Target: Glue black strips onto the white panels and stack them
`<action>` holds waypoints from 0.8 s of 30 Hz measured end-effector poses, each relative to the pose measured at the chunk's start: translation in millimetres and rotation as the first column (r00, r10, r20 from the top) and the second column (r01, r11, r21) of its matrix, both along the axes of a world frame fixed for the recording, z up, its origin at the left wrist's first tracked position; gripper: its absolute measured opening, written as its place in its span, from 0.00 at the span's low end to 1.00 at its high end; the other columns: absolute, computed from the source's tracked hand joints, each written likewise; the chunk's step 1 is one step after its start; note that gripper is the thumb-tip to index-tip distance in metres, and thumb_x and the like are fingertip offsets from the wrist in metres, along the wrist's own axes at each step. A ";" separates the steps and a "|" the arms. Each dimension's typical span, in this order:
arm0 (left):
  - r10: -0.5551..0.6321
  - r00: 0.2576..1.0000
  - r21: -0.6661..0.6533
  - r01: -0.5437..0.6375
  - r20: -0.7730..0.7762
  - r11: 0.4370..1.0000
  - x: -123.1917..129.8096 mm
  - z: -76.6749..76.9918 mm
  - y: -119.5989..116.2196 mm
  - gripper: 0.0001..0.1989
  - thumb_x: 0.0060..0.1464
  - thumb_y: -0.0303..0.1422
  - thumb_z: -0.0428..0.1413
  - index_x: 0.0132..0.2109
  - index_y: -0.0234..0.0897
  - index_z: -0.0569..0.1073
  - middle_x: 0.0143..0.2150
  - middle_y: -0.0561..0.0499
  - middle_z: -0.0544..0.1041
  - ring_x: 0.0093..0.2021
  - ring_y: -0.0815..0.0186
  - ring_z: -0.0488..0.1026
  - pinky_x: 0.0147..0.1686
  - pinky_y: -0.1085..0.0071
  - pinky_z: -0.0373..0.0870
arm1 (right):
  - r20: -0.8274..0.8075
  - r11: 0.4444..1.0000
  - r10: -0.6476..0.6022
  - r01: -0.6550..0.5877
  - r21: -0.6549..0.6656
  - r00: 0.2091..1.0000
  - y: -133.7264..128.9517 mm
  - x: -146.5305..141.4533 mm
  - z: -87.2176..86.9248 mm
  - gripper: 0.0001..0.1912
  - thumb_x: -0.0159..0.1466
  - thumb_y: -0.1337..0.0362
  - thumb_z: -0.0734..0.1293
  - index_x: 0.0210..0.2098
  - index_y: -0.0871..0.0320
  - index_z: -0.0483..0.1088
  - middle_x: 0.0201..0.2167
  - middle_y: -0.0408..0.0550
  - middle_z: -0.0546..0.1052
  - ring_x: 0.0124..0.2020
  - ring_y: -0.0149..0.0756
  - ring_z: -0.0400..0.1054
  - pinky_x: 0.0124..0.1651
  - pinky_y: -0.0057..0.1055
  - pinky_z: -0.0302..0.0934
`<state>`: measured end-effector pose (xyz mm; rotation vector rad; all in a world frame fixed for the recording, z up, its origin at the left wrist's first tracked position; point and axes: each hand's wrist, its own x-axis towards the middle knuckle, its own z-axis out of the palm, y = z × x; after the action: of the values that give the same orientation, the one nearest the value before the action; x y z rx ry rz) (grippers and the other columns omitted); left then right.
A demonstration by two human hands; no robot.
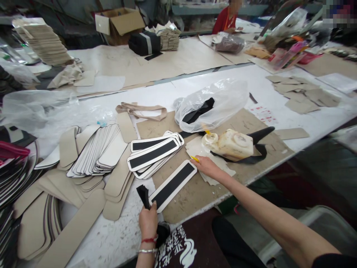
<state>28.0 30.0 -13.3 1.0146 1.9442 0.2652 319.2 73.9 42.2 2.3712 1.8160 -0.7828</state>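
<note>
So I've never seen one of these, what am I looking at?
No robot here: a person works with two bare hands. The one picture comes from a camera on their head, looking forward and down. The left hand holds black strips and touches the near end of a white-edged panel; the right hand holds a yellow tool at its far end. Around the panel on the table lie similar panels, beige pieces, a stained bottle and a clear bag.

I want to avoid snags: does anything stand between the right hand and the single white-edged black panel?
Nothing visible does: the right hand, holding a yellow tool, is beside the far end of the panel.
</note>
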 end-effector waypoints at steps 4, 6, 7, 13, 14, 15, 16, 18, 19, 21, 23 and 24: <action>0.024 0.999 -0.022 -0.024 0.025 0.999 0.0 1.5 1.3 0.14 0.40 0.42 0.54 0.22 0.34 0.69 0.14 0.49 0.67 0.19 0.61 0.66 0.20 0.69 0.57 | -0.127 0.997 -0.062 0.067 0.037 0.990 -0.3 -4.4 -8.8 0.16 0.56 0.52 0.61 0.31 0.59 0.66 0.27 0.46 0.72 0.30 0.34 0.64 0.30 0.24 0.51; 0.081 0.993 -0.022 -0.080 0.083 0.997 -1.4 5.5 1.0 0.15 0.39 0.43 0.55 0.20 0.33 0.68 0.13 0.51 0.65 0.17 0.65 0.63 0.19 0.70 0.55 | -0.272 0.993 -0.086 0.106 0.058 0.959 -2.3 -3.7 -9.1 0.13 0.54 0.54 0.63 0.27 0.60 0.65 0.23 0.42 0.69 0.27 0.32 0.62 0.28 0.24 0.50; 0.122 0.983 -0.023 -0.120 0.136 0.993 -2.7 8.8 0.7 0.16 0.39 0.43 0.55 0.20 0.33 0.67 0.13 0.52 0.64 0.16 0.67 0.61 0.18 0.70 0.55 | -0.371 0.990 -0.102 0.130 0.051 0.923 -4.3 -2.6 -7.9 0.13 0.54 0.55 0.62 0.25 0.60 0.64 0.21 0.41 0.67 0.25 0.30 0.60 0.27 0.24 0.50; 0.310 0.808 -0.118 -0.291 0.502 0.950 -12.1 46.0 3.4 0.18 0.35 0.43 0.60 0.25 0.30 0.69 0.17 0.55 0.67 0.17 0.74 0.59 0.18 0.76 0.55 | -0.790 0.919 -0.384 0.282 -0.276 0.478 -20.2 7.4 9.2 0.17 0.52 0.51 0.64 0.23 0.60 0.60 0.15 0.34 0.56 0.15 0.21 0.47 0.17 0.21 0.41; 0.321 0.776 -0.130 -0.300 0.544 0.945 -12.9 53.2 5.0 0.17 0.35 0.42 0.60 0.26 0.30 0.69 0.17 0.55 0.67 0.17 0.75 0.59 0.17 0.76 0.55 | -0.817 0.903 -0.416 0.291 -0.317 0.399 -21.6 8.1 12.3 0.17 0.51 0.51 0.65 0.24 0.60 0.59 0.15 0.34 0.56 0.15 0.20 0.47 0.17 0.21 0.41; 0.328 0.744 -0.135 -0.310 0.581 0.941 -13.3 60.0 6.6 0.16 0.36 0.41 0.60 0.26 0.30 0.69 0.17 0.56 0.67 0.16 0.75 0.58 0.17 0.77 0.54 | -0.839 0.888 -0.439 0.297 -0.351 0.322 -22.5 8.1 15.1 0.17 0.51 0.52 0.66 0.24 0.60 0.59 0.16 0.35 0.56 0.15 0.19 0.47 0.17 0.20 0.41; 0.333 0.711 -0.134 -0.322 0.619 0.937 -13.5 66.2 8.0 0.15 0.37 0.40 0.60 0.25 0.31 0.69 0.17 0.56 0.66 0.16 0.76 0.58 0.16 0.78 0.54 | -0.855 0.875 -0.455 0.302 -0.378 0.248 -23.2 7.6 17.4 0.17 0.50 0.53 0.67 0.24 0.60 0.60 0.17 0.35 0.57 0.15 0.19 0.47 0.17 0.19 0.41; 0.350 0.624 -0.142 -0.358 0.699 0.923 -12.7 77.1 10.3 0.13 0.38 0.37 0.60 0.27 0.31 0.69 0.19 0.56 0.67 0.17 0.76 0.60 0.16 0.78 0.55 | -0.869 0.853 -0.480 0.290 -0.433 0.115 -24.3 4.9 19.5 0.16 0.50 0.55 0.68 0.26 0.60 0.61 0.18 0.35 0.57 0.16 0.19 0.48 0.17 0.19 0.42; 0.374 0.566 -0.166 -0.384 0.735 0.908 -12.0 81.6 11.0 0.12 0.38 0.35 0.60 0.29 0.31 0.70 0.20 0.55 0.69 0.17 0.76 0.61 0.16 0.78 0.57 | -0.868 0.844 -0.493 0.277 -0.459 0.063 -24.8 2.9 19.2 0.15 0.50 0.55 0.68 0.26 0.60 0.61 0.19 0.36 0.58 0.16 0.19 0.48 0.17 0.18 0.42; 0.460 0.441 -0.264 -0.437 0.771 0.860 -10.2 89.1 12.7 0.12 0.39 0.32 0.60 0.34 0.32 0.71 0.26 0.52 0.73 0.21 0.73 0.66 0.19 0.77 0.61 | -0.857 0.824 -0.515 0.269 -0.498 -0.010 -25.2 -1.9 16.2 0.15 0.51 0.55 0.68 0.28 0.59 0.62 0.20 0.36 0.59 0.17 0.19 0.49 0.17 0.19 0.44; 0.548 0.343 -0.362 -0.476 0.763 0.801 -9.3 94.6 16.7 0.14 0.38 0.30 0.60 0.36 0.33 0.71 0.31 0.49 0.75 0.24 0.70 0.69 0.22 0.75 0.65 | -0.846 0.807 -0.531 0.277 -0.522 -0.046 -22.8 -6.7 12.1 0.16 0.50 0.55 0.68 0.28 0.58 0.61 0.20 0.37 0.61 0.17 0.21 0.52 0.18 0.19 0.47; 0.571 0.314 -0.386 -0.489 0.759 0.782 -9.7 96.9 20.4 0.14 0.38 0.30 0.60 0.37 0.33 0.71 0.32 0.49 0.75 0.25 0.69 0.70 0.22 0.75 0.66 | -0.844 0.802 -0.533 0.286 -0.525 -0.054 -19.8 -8.8 10.7 0.16 0.49 0.54 0.68 0.28 0.58 0.61 0.21 0.37 0.61 0.18 0.21 0.52 0.18 0.20 0.47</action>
<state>18.3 50.4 83.6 0.0086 1.2269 0.8817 310.4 54.1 52.9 2.2329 0.6918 -3.1337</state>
